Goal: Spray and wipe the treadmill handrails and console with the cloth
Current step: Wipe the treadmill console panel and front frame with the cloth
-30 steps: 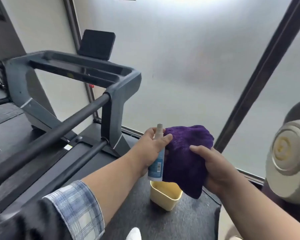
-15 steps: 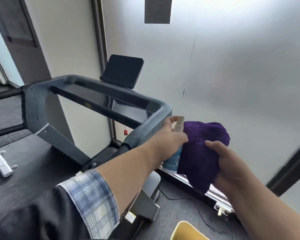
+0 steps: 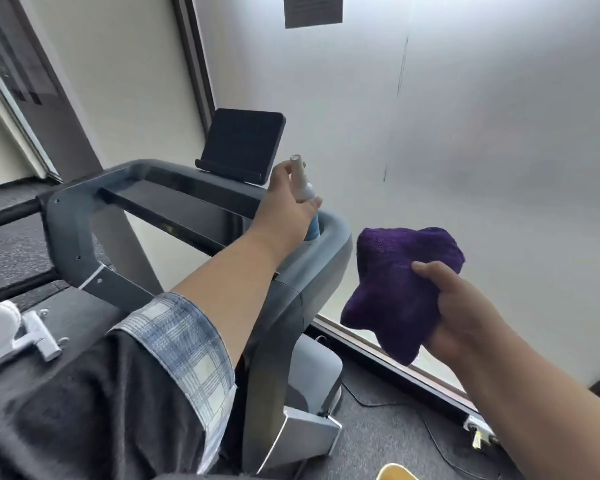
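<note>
My left hand (image 3: 286, 206) grips a small white and blue spray bottle (image 3: 303, 190) above the right corner of the grey treadmill console (image 3: 174, 202). The bottle's nozzle points up. A dark screen (image 3: 243, 145) stands on the console's far edge. The curved grey handrail (image 3: 333, 247) runs down just right of my left wrist. My right hand (image 3: 454, 306) holds a bunched purple cloth (image 3: 395, 285) in the air, to the right of the handrail and apart from it.
A frosted glass wall (image 3: 465, 133) rises close behind the treadmill. A black cable (image 3: 430, 427) lies on the dark floor by the window sill. A yellow container's rim (image 3: 395, 472) shows at the bottom edge. A white object (image 3: 0, 327) lies at the left.
My left hand has lifted the bottle away from the cloth, up over the console corner. My right hand with the cloth has dropped to the right, so both hands are now apart.
</note>
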